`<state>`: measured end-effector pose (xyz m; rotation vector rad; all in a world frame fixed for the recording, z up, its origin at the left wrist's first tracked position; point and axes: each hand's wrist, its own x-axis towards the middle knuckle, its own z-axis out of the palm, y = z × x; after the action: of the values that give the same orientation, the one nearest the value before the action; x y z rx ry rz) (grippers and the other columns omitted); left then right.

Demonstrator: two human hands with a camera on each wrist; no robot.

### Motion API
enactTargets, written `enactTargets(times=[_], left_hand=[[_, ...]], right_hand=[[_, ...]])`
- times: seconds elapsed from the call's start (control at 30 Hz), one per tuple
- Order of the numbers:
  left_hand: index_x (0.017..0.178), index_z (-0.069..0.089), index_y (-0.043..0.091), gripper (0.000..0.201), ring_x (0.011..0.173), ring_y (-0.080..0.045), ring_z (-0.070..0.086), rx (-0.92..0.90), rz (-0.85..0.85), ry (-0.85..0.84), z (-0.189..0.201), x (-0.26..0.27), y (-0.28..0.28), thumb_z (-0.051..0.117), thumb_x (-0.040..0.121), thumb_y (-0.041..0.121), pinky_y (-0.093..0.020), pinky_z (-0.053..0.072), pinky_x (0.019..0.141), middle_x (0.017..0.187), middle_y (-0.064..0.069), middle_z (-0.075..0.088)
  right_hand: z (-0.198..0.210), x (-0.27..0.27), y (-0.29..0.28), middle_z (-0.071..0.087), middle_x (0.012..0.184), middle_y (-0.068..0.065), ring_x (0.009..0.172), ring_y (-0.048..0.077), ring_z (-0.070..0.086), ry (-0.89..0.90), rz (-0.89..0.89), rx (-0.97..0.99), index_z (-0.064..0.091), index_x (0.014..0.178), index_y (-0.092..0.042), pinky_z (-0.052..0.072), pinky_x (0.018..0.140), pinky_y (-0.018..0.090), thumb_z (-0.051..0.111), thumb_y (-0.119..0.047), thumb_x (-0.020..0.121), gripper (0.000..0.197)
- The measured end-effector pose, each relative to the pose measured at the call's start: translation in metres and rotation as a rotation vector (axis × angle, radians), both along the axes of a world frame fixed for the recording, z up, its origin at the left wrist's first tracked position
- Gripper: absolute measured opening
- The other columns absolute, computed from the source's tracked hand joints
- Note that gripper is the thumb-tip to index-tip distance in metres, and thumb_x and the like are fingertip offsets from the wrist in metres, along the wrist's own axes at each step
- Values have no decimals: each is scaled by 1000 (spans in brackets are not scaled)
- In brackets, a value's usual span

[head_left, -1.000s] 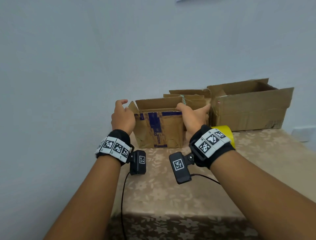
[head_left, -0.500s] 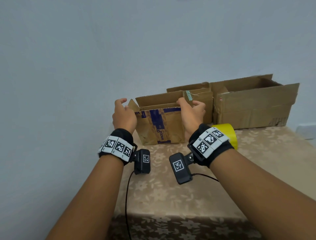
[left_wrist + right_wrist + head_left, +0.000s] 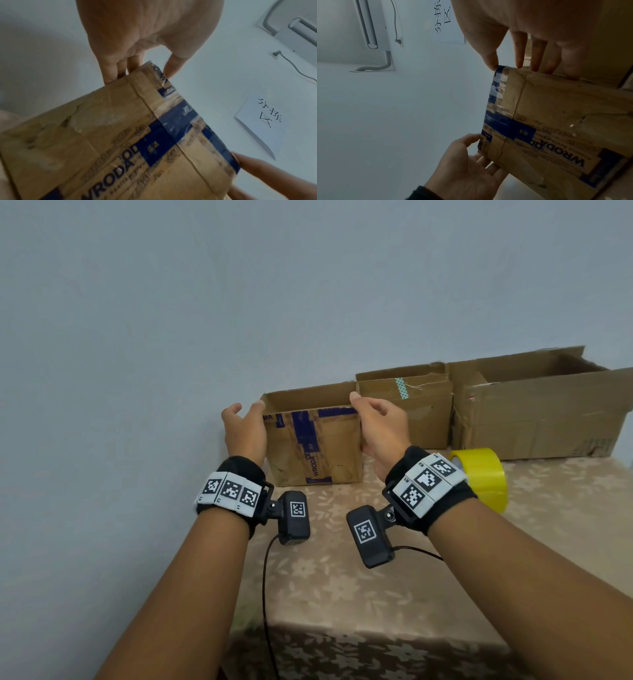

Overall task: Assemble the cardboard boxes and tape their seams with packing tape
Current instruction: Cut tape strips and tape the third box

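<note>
Boxes [image 3: 313, 446]: three; tape roll [image 3: 479, 474]: one.

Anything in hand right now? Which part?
The small printed box, held between both hands at its upper corners: left hand on the left side, right hand on the right. Fingers look mostly straight.

We loosened both grips: right hand [image 3: 378, 429] fingers uncurled off the small box [image 3: 313, 446] rim; left hand [image 3: 245, 431] opened alongside.

a plain room used as a sorting spot: handwritten wall sign [image 3: 267, 115], cloth-covered table [image 3: 342, 587], worn cardboard boxes [image 3: 534, 412].
</note>
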<state>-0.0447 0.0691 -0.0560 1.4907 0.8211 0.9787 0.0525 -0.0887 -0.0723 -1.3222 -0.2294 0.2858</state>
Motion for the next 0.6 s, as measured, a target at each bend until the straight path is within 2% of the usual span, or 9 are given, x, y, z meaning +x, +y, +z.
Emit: enactTargets(times=[0.1, 0.17, 0.2, 0.27, 0.33, 0.47, 0.5, 0.53, 0.6], left_hand=[[147, 39, 17, 62, 110, -23, 61, 11, 6, -16, 0, -1, 3, 63, 91, 31, -39, 50, 97, 124, -7, 61], [141, 47, 5, 67, 106, -29, 64, -3, 9, -16, -2, -2, 7, 62, 84, 36, -35, 49, 84, 118, -13, 64], [135, 53, 4, 65, 104, -29, 64, -11, -2, 6, -3, -2, 7, 60, 82, 40, -35, 50, 83, 113, -11, 65], [126, 60, 16, 61, 109, -25, 63, -18, -16, 75, -7, -2, 8, 60, 81, 57, -43, 51, 98, 117, -2, 66], [127, 61, 25, 72, 117, -22, 55, 45, 7, 198, -9, -4, 7, 52, 80, 79, -48, 44, 109, 128, 2, 56], [128, 65, 29, 114, 122, -30, 60, 53, -10, 246, -16, -1, 13, 36, 52, 109, -53, 47, 109, 131, -4, 65], [131, 63, 26, 114, 121, -33, 62, 29, -40, 244, -17, 0, 13, 37, 56, 108, -54, 48, 108, 130, -6, 66], [136, 58, 23, 105, 119, -34, 63, 4, -73, 243, -15, 0, 8, 38, 69, 101, -53, 49, 107, 129, -9, 66], [146, 46, 20, 90, 104, -28, 65, -60, -111, 237, -15, 2, 2, 39, 86, 87, -49, 50, 97, 116, -9, 65]], right_hand=[[1, -2, 9, 73, 120, -2, 115, 18, 67, -26, 55, 26, 70, 113, -29, 53, 104, 48, 70, -44, 93, 25], [1, -6, 13, 68, 130, -1, 123, 18, 63, -51, 98, 38, 66, 128, -26, 51, 109, 46, 65, -36, 100, 30], [1, -8, 15, 65, 136, -1, 128, 17, 60, -65, 117, 34, 61, 138, -22, 49, 111, 44, 61, -32, 103, 36], [-1, -10, 16, 60, 144, -2, 134, 16, 55, -92, 136, 8, 54, 148, -19, 45, 115, 42, 55, -28, 107, 42], [-5, -9, 17, 59, 145, -3, 135, 16, 53, -124, 122, -17, 55, 146, -23, 45, 115, 44, 52, -28, 107, 40], [-2, -6, 11, 58, 141, -1, 131, 18, 55, -133, 104, -48, 60, 139, -27, 48, 112, 47, 53, -23, 106, 34], [-1, -6, 9, 57, 142, -1, 131, 17, 54, -121, 120, -49, 59, 141, -27, 48, 112, 47, 53, -19, 106, 37], [-1, -6, 7, 56, 142, -1, 130, 17, 53, -116, 134, -45, 57, 143, -28, 48, 112, 46, 53, -15, 105, 40], [-1, -5, 5, 55, 142, -1, 130, 17, 52, -115, 145, -38, 55, 145, -30, 47, 112, 47, 53, -10, 104, 46]])
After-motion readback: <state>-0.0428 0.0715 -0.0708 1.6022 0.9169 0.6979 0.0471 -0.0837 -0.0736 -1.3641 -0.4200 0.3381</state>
